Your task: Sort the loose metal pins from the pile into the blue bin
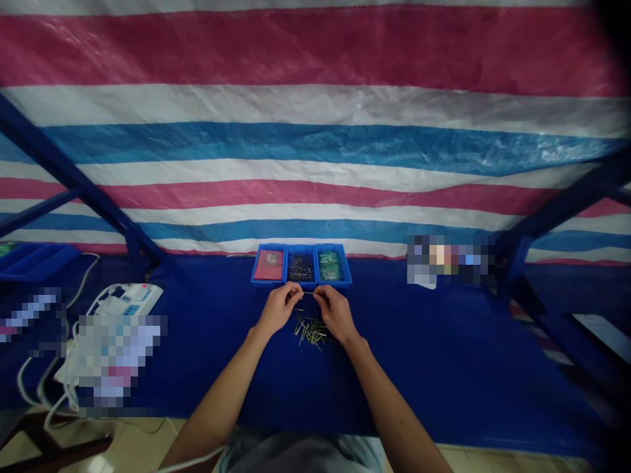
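My left hand (279,306) and my right hand (335,311) meet over the blue table, fingers pinched together. A thin metal pin (308,293) spans between the two fingertips. Just below them lies a loose pile of small metal pins (310,330) on the blue cloth. Beyond my hands stand three small blue trays: the left one (269,265) holds red pieces, the middle one (301,268) holds more pins, the right one (331,265) holds green pieces.
A white power strip (124,299) with white cables (34,387) lies at the left. A larger blue tray (34,260) sits at the far left. Blue frame bars (73,177) slant up on both sides. A striped tarp (315,131) hangs behind.
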`<state>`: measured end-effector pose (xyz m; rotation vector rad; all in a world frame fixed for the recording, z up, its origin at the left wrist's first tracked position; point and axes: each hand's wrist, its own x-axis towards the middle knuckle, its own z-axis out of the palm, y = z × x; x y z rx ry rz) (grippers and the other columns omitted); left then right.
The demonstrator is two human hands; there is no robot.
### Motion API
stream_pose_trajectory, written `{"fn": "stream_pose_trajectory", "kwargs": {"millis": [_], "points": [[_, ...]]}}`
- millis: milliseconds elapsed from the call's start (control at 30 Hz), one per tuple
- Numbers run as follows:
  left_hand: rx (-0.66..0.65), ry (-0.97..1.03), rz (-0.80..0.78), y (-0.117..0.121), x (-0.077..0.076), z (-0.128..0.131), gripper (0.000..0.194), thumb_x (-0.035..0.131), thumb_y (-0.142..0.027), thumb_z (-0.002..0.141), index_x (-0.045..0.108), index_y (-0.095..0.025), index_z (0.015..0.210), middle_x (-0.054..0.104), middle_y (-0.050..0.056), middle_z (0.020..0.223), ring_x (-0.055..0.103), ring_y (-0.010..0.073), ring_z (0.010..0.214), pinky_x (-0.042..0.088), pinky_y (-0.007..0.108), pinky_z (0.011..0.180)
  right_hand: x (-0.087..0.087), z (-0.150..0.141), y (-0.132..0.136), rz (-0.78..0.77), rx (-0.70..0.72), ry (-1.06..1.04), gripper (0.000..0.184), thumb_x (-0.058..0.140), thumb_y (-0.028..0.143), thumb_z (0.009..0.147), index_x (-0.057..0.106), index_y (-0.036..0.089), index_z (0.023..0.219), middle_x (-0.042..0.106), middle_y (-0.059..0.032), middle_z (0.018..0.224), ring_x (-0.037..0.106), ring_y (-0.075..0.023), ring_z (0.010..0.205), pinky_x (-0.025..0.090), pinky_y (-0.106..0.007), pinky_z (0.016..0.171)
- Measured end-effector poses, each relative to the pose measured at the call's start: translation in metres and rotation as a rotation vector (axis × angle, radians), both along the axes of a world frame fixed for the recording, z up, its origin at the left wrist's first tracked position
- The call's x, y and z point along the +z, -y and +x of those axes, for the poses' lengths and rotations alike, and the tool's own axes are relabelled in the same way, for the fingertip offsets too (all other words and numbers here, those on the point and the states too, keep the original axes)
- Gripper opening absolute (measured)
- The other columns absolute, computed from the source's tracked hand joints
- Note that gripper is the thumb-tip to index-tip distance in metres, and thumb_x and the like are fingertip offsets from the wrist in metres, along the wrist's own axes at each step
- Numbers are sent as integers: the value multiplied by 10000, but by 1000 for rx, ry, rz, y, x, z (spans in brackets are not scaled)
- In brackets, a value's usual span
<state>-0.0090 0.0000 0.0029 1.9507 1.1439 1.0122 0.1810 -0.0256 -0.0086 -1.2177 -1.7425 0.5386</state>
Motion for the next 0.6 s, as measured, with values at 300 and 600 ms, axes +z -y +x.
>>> {"fn": "stream_pose_trajectory", "kwargs": {"millis": [300, 600], "points": [[-13, 9, 0, 1, 0, 0, 184, 523, -314, 970, 631, -172, 928, 677, 19, 805, 615, 140, 695, 459, 226, 669, 1, 0, 0, 1, -5, -29, 177, 475, 302, 999, 630, 222, 971, 685, -47, 915, 654, -206, 850, 485, -294, 769], [-57, -6, 15, 2, 2, 0, 200, 537, -313, 967, 652, -163, 903, 680, 15, 773, 604, 131, 669, 447, 223, 657, -6, 3, -4, -64, -39, -94, 219, 532, 347, 973, 696, 209, 1017, 718, -50, 875, 649, -175, 652, 521, -289, 671]]}}
